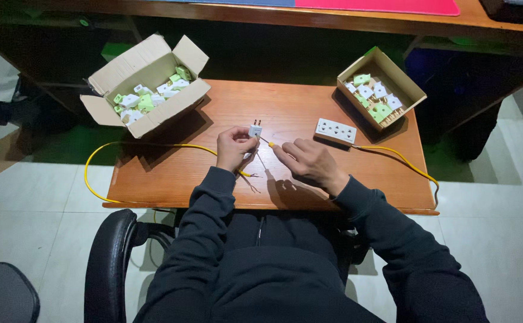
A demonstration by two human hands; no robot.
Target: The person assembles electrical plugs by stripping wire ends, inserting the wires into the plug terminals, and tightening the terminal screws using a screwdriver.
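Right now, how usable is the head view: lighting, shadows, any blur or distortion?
Head view: light falls evenly on the wooden table, and the left hand holding the small white plug reads sharp; hard shadows sit beside both cardboard boxes; the surroundings are dark; wide-angle bending shows at the edges; no motion blur.

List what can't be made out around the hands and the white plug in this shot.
- Head view: plug underside and grip, hidden by left hand.
- Tool in right hand: only a yellow tip shows, too small to identify.
- Bare wire ends: too thin to count.
- Parts in both boxes: too small to tell apart.
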